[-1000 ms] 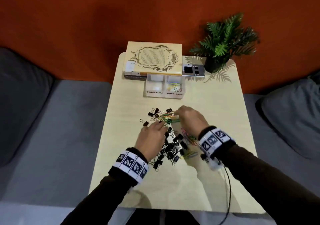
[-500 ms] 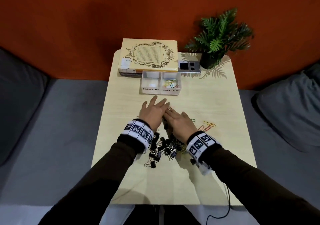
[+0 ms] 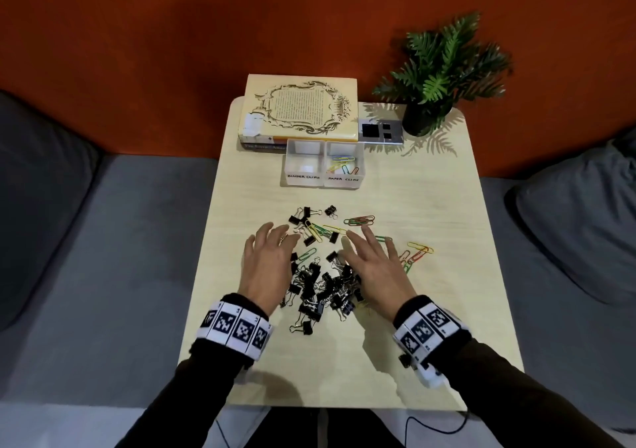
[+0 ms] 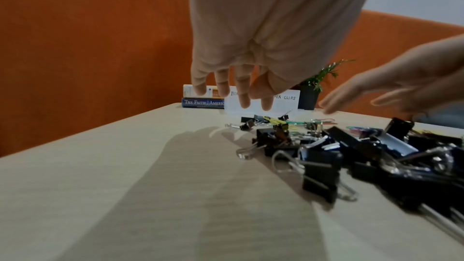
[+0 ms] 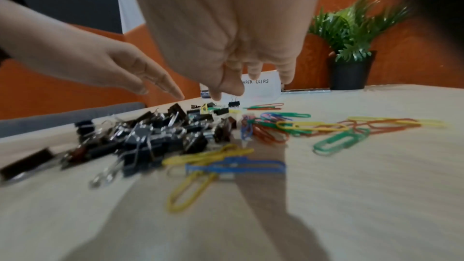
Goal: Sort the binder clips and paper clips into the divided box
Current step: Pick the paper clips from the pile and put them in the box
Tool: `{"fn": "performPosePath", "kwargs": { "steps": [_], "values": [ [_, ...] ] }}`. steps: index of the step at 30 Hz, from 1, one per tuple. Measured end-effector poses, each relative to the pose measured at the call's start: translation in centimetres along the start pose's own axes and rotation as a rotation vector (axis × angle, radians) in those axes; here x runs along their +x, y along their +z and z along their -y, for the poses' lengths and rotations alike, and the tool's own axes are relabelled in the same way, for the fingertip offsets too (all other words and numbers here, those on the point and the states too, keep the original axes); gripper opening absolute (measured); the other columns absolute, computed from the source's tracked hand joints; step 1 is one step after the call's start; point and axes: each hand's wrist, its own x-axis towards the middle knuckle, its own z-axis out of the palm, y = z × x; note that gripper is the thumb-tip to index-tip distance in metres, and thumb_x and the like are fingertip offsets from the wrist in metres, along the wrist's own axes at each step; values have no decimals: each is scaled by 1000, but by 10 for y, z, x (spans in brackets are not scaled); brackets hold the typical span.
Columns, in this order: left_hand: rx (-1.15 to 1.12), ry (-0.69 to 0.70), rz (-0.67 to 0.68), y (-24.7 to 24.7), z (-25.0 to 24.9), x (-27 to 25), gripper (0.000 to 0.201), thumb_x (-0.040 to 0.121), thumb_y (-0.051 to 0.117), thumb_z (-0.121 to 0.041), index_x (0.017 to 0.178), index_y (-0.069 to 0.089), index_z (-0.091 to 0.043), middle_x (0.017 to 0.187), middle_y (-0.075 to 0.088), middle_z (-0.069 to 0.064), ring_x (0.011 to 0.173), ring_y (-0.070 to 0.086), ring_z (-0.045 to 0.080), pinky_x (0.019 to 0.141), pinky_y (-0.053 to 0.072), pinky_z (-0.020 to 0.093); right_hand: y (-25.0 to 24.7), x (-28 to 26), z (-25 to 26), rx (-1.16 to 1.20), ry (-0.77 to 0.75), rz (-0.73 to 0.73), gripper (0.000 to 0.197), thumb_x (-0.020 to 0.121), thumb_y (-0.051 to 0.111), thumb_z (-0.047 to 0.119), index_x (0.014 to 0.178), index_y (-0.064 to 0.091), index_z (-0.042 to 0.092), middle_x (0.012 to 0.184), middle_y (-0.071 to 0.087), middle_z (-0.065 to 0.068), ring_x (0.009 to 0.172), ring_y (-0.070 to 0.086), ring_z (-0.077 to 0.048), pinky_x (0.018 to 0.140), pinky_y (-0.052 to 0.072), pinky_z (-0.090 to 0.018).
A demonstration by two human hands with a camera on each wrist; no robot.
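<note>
Over the middle of the pale wooden table (image 3: 241, 179), both hands float palm-down with fingers spread and relaxed, grasping nothing. The left hand (image 3: 266, 263) sits at the left edge of the heap, the right hand (image 3: 373, 263) at its right edge, and the wrist views show both clear of the tabletop, casting shadows below. Between the wrists lies the dense pile of black binder clips (image 3: 320, 284), with a few more scattered beyond the fingertips toward the box. Coloured paper clips (image 3: 418, 251) spread out to the right of the right hand, another bunch lies further up near the middle, and a yellow and a green one mix with the binder clips ahead of the left hand. The divided box (image 3: 323, 182) stands at the far side of the table, well apart from the heap: its left compartment, labelled binder clips, looks bare; its right one, labelled paper clips, holds a few coloured clips. Behind it rest stacked books (image 3: 299, 106); a potted plant (image 3: 444, 69) stands at the far right corner.
</note>
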Motion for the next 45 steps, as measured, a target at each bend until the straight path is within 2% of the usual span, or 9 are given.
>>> {"fn": "performPosePath", "kwargs": {
  "steps": [4,12,18,21,26,32,37,42,45],
  "values": [
    [29,25,19,7,-5,-1,66,77,55,10,135,48,-20,144,47,11,138,32,37,110,33,53,-2,18,5,-12,17,-5,78,81,48,-7,141,11,25,157,5,-2,144,-8,-25,116,8,-57],
    [114,14,72,5,-7,3,67,84,50,3,140,37,-30,153,30,9,144,16,34,114,21,54,-10,13,9,-71,-11,7,82,75,46,-12,140,15,27,157,1,1,143,-14,-27,113,3,-59],
    [186,2,142,1,-8,1,71,84,49,2,144,31,-31,156,24,8,146,10,33,116,15,56,-14,44,7,-115,8,112,87,76,65,7,142,12,29,157,3,2,143,-12,-28,110,-3,-62],
    [166,-52,82,-5,-1,-4,74,81,53,2,145,28,-28,155,25,9,145,13,33,115,18,55,-15,39,-5,-121,81,85,87,76,65,8,141,11,30,157,3,2,143,-11,-31,111,-2,-63],
    [88,-68,33,-8,-1,-5,65,82,55,-1,140,39,-25,152,34,6,144,18,32,114,20,53,-4,29,24,-176,-137,147,85,77,49,-9,141,13,36,157,-5,3,141,-19,-27,110,-9,-62],
    [74,-32,65,-7,-11,-6,56,86,49,0,137,44,-24,151,34,4,145,16,30,116,15,53,-12,30,1,-129,53,48,70,79,57,1,135,28,32,157,2,2,141,-19,-33,110,-1,-66],
    [62,13,97,-1,-28,-4,50,86,49,-2,133,48,-21,148,40,4,142,22,28,116,15,53,-11,47,11,-182,-27,91,76,79,58,4,138,23,36,157,4,2,142,-13,-33,109,3,-68],
    [56,46,101,1,-38,6,60,82,48,3,137,42,-19,147,42,4,142,26,24,117,17,55,-20,35,-23,-100,132,-6,53,82,58,11,125,39,37,156,10,2,142,-11,-34,109,-2,-67],
    [77,20,97,-5,-39,31,66,80,46,8,141,36,-16,148,39,6,142,25,27,117,17,57,-24,35,-29,-67,179,-3,55,86,52,13,133,32,34,154,18,2,142,-6,-34,110,2,-67]
  ]
}}
